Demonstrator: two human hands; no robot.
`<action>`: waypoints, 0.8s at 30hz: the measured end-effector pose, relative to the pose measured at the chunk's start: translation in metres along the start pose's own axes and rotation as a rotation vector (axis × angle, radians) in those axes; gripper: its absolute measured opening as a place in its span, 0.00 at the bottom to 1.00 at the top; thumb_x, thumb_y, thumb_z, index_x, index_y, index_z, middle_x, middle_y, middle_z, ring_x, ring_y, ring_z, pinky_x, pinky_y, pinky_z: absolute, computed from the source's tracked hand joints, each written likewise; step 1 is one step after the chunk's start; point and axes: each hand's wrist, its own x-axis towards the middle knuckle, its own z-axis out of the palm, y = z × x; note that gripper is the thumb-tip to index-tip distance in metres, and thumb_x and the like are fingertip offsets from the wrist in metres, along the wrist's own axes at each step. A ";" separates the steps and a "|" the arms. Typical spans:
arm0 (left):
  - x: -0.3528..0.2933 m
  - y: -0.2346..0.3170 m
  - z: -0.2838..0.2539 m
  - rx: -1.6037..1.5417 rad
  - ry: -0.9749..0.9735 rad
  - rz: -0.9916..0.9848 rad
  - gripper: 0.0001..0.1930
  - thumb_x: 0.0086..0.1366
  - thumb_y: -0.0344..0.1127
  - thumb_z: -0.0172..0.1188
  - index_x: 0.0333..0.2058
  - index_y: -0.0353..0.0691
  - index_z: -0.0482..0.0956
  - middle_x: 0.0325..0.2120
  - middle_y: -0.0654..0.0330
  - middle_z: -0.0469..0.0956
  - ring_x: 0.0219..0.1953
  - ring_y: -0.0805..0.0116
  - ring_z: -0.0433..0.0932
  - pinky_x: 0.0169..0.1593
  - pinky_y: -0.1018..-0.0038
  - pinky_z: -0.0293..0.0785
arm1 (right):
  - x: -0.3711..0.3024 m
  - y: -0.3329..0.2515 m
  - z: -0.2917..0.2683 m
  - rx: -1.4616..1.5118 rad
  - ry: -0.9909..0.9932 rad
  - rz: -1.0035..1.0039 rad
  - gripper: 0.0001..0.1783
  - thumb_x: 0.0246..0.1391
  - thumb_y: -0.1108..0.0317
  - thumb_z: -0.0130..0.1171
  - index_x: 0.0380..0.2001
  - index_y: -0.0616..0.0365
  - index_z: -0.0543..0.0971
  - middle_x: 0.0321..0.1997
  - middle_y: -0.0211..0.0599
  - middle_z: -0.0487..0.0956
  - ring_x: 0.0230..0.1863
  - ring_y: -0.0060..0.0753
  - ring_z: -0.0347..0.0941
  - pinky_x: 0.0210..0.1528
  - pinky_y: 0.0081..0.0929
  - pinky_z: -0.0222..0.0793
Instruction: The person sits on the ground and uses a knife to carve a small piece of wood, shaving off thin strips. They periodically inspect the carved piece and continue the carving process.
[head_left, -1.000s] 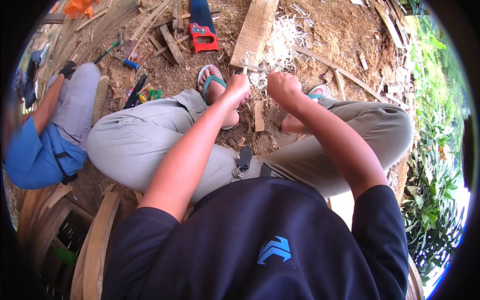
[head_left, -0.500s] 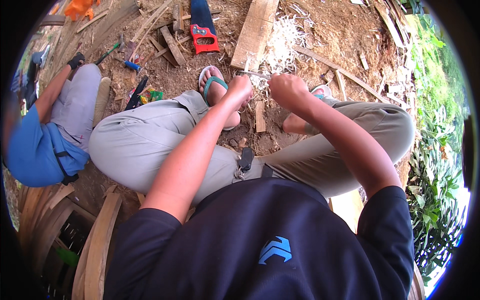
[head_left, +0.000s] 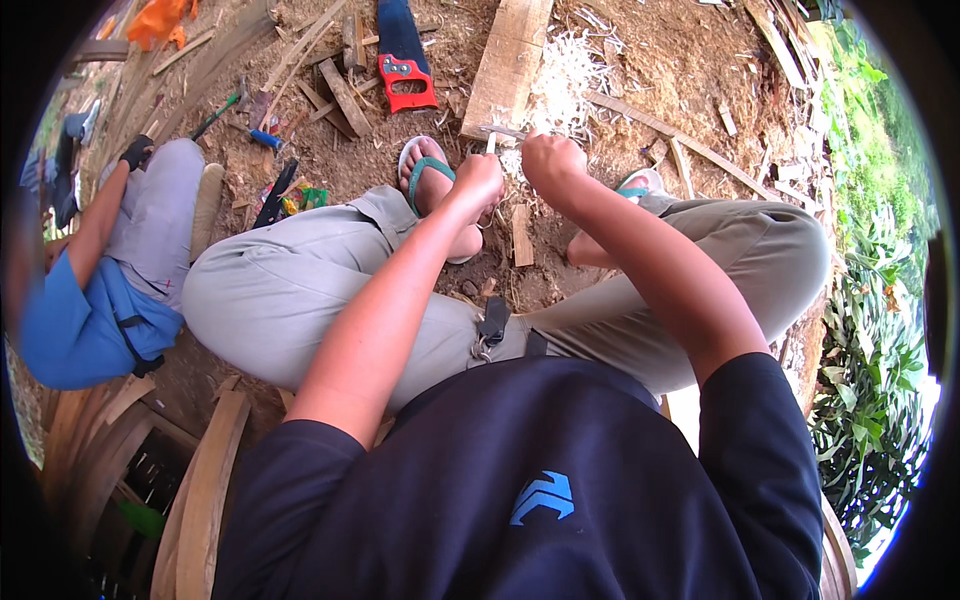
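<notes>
My left hand (head_left: 481, 180) is closed round a thin pale wooden stick (head_left: 491, 144), whose tip points away from me. My right hand (head_left: 553, 164) is a fist on a knife; its handle is hidden in my fingers. The narrow knife blade (head_left: 504, 131) reaches left, just past the stick's tip; whether they touch I cannot tell. Both hands are between my spread knees, over the ground. Beyond them lies a flat wooden board (head_left: 508, 65), with a heap of curled wood shavings (head_left: 568, 85) along its right side.
A red-handled handsaw (head_left: 404, 55) lies left of the board. A short wood piece (head_left: 522, 235) rests between my feet. Long thin strips (head_left: 680, 145) lie to the right. At left sits another person in blue (head_left: 90, 320). Bent wooden slats (head_left: 205, 490) stand at lower left.
My right hand has moved slightly left and away from me, carrying the blade past the stick's tip. My left hand has stayed nearly in place. The stick now shows more plainly.
</notes>
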 end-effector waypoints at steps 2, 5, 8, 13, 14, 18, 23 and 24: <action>0.003 0.001 0.000 -0.037 0.012 -0.003 0.24 0.66 0.47 0.40 0.16 0.39 0.70 0.10 0.60 0.70 0.09 0.67 0.66 0.12 0.70 0.58 | 0.020 0.010 0.011 0.064 0.010 -0.019 0.13 0.59 0.68 0.52 0.45 0.63 0.74 0.39 0.43 0.83 0.40 0.37 0.82 0.31 0.33 0.80; 0.003 0.002 -0.002 -0.017 -0.009 -0.011 0.20 0.65 0.47 0.40 0.21 0.40 0.69 0.12 0.61 0.70 0.10 0.68 0.64 0.13 0.71 0.57 | 0.018 0.024 0.018 0.107 -0.021 -0.077 0.13 0.59 0.68 0.49 0.44 0.64 0.74 0.39 0.46 0.83 0.40 0.40 0.82 0.34 0.34 0.80; 0.001 0.002 -0.004 0.026 -0.028 -0.056 0.14 0.63 0.45 0.41 0.31 0.41 0.69 0.16 0.62 0.69 0.12 0.71 0.61 0.14 0.74 0.56 | 0.004 0.027 0.014 0.167 -0.064 -0.136 0.14 0.59 0.69 0.47 0.44 0.66 0.74 0.39 0.49 0.83 0.40 0.43 0.82 0.36 0.35 0.80; 0.003 0.003 -0.002 0.012 -0.012 -0.081 0.13 0.63 0.45 0.42 0.31 0.43 0.68 0.15 0.62 0.68 0.12 0.71 0.60 0.13 0.74 0.55 | -0.026 0.022 -0.002 0.178 -0.066 -0.142 0.14 0.62 0.66 0.45 0.42 0.65 0.74 0.37 0.49 0.82 0.39 0.43 0.82 0.36 0.35 0.79; 0.007 0.001 -0.002 0.008 -0.024 -0.062 0.13 0.63 0.45 0.42 0.30 0.43 0.68 0.15 0.62 0.68 0.12 0.72 0.60 0.13 0.73 0.54 | -0.026 0.022 0.002 0.161 -0.037 -0.130 0.15 0.64 0.64 0.43 0.40 0.65 0.74 0.35 0.49 0.82 0.38 0.43 0.82 0.36 0.36 0.79; 0.017 -0.008 -0.006 0.006 -0.002 -0.012 0.20 0.65 0.47 0.40 0.21 0.40 0.69 0.12 0.61 0.70 0.11 0.68 0.64 0.13 0.70 0.57 | -0.020 0.016 0.003 0.109 -0.039 -0.115 0.13 0.61 0.67 0.48 0.43 0.64 0.73 0.38 0.48 0.82 0.40 0.41 0.82 0.34 0.35 0.80; 0.011 -0.004 -0.003 0.027 -0.011 -0.014 0.19 0.65 0.47 0.40 0.22 0.40 0.70 0.13 0.61 0.70 0.11 0.69 0.64 0.13 0.71 0.58 | -0.008 0.005 0.001 0.048 -0.036 0.019 0.13 0.60 0.68 0.50 0.45 0.64 0.74 0.40 0.46 0.83 0.40 0.37 0.82 0.30 0.34 0.80; 0.007 -0.003 -0.002 0.022 -0.021 -0.021 0.15 0.64 0.45 0.41 0.26 0.41 0.69 0.14 0.62 0.69 0.11 0.71 0.62 0.13 0.73 0.55 | 0.000 0.009 -0.001 0.044 -0.046 0.030 0.14 0.61 0.68 0.47 0.45 0.65 0.74 0.39 0.47 0.83 0.39 0.38 0.82 0.31 0.34 0.80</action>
